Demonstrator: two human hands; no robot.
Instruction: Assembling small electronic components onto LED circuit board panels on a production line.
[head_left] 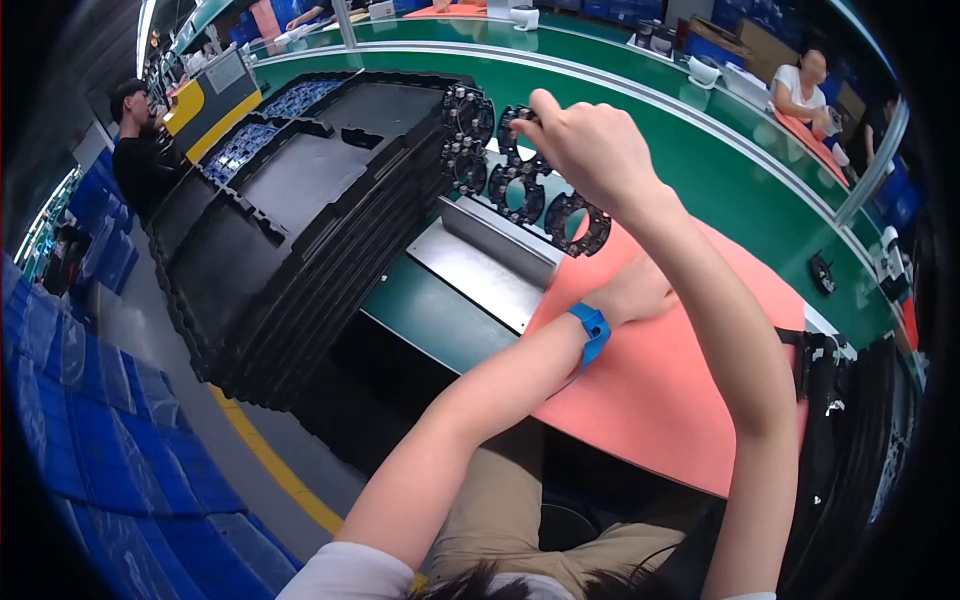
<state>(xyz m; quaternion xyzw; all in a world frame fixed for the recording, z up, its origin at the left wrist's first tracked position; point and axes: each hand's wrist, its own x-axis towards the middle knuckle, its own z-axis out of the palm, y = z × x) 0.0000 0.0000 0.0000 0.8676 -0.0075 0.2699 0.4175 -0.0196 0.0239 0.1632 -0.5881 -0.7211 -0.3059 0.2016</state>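
My right hand [600,150] is raised over the bench, fingers curled and closed, its thumb and forefinger at the edge of a black ring-shaped circuit board [517,193]. Several such rings are grouped there, among them a ring [578,222] nearest me and another ring [467,112] at the far left. Below them lies a silver metal fixture [480,272] with an upright rail. My left hand [632,290], with a blue wristband [592,333], rests low over the pink mat [640,400]. My right forearm partly covers it and its fingers are mostly hidden.
Tall stacked black trays [330,170] stand to the left, some holding small blue boards [245,148]. Blue bins [110,440] line the lower left. Beyond runs a green conveyor [640,110]. One person [145,160] works at left, another [800,95] at far right.
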